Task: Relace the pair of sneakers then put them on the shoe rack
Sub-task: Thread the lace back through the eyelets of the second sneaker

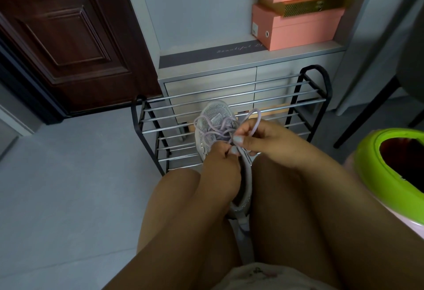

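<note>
- A green-rimmed bin (376,175) stands at the right edge of the view; its inside is dark and I cannot tell what is in it.
- Three pink shoe boxes (305,28) are stacked in the open niche of a grey cabinet (206,76), with a gold box between the upper ones; all are closed, so their content does not show.
- A black shoe rack (229,106) with chrome bars stands on the floor in front of the cabinet; something orange shows low behind its bars, but I cannot tell what it is.
- The sneaker (215,124), pale grey with a glittering surface, lies between the person's knees, just before the rack.
- Its long axis runs away from the person: the toe points to the rack, the heel points back to the lap.
- A lilac lace (229,132) crosses the upper part of the sneaker in loose loops.
- The left hand (220,163) is over the middle of the sneaker, and its fingers pinch the lace near the eyelets.
- The right hand (263,138) is just beside it, and its curled fingers grip a loop of the lace that rises above the shoe.
- A dark brown door (68,37) is at the left.
</note>
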